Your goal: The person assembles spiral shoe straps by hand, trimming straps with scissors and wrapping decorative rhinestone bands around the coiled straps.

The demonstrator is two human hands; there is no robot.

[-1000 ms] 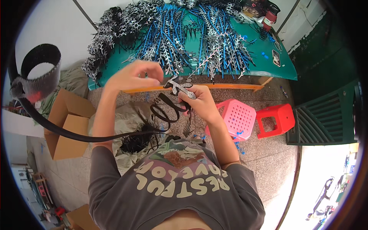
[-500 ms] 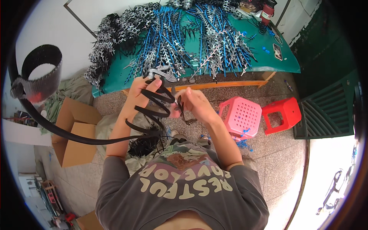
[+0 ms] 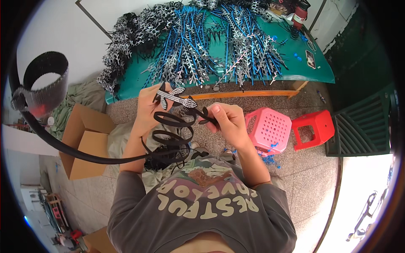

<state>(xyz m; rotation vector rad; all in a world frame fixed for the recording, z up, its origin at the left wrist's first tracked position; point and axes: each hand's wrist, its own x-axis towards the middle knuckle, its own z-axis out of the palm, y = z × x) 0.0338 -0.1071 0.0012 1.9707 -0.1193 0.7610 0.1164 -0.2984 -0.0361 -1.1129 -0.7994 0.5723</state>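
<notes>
In front of my chest, both hands hold one leafy strip [image 3: 173,98], black with silver-striped leaves at its upper end. My left hand [image 3: 147,110] is closed around that end, its fingers partly hidden. My right hand [image 3: 232,123] pinches a black leafy part of it between thumb and fingers. Below, a black coil [image 3: 174,137] hangs in loose loops between my forearms; where it joins the strip is hard to make out. Beyond my hands, bundles of silver-and-black leaf sprays with blue stems [image 3: 187,46] lie on a green table [image 3: 301,75].
A heap of black-and-silver sprays [image 3: 126,46] covers the table's left side. A phone [image 3: 310,59] and a red flask [image 3: 300,13] are at its right. Pink [image 3: 274,128] and red [image 3: 322,126] stools stand right; a cardboard box [image 3: 88,154] sits left. A black strap [image 3: 84,153] curves across the left.
The silver-striped leaves have turned and now lie spread toward the right. My right hand has shifted slightly right and closed on a leafy part. The black coil's loops look rounder and looser.
</notes>
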